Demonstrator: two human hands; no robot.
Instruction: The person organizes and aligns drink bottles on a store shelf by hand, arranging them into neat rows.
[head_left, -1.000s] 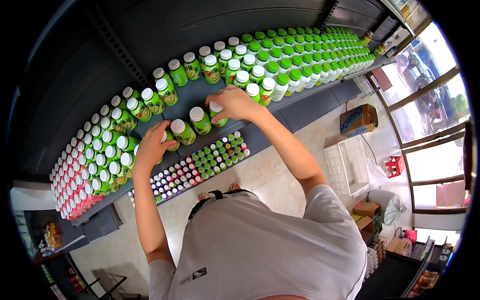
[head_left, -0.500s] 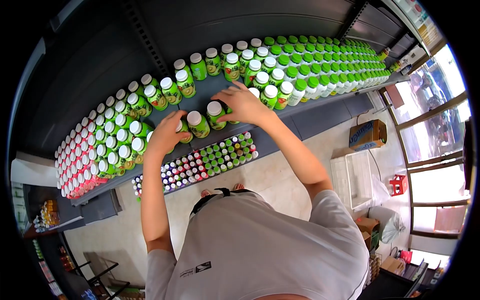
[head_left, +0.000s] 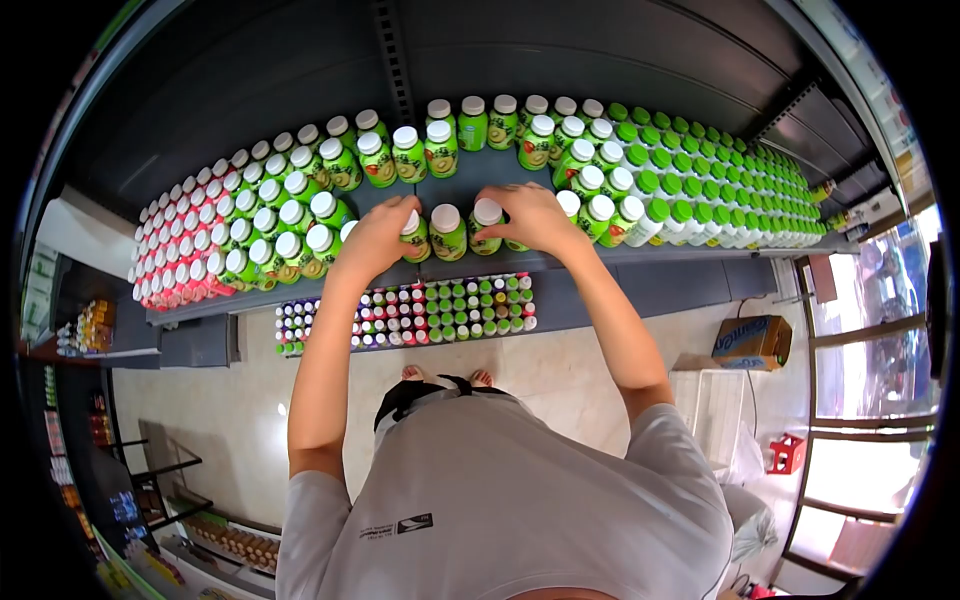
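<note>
Several white-capped bottles (head_left: 447, 238): stood upright near the front edge of the shelf (head_left: 462, 182), one framed between the two hands.
Left hand (head_left: 378, 240): placed at the left bottle (head_left: 411, 224), thumb and fingers parted around it; whether it is clamped cannot be told.
Right hand (head_left: 532, 216): placed likewise at the right bottle (head_left: 487, 211), digits spread, grip not discernible.
Shelf ends: filled with pink-labelled bottles (head_left: 185, 250) and green-capped bottles (head_left: 690, 213).
</note>
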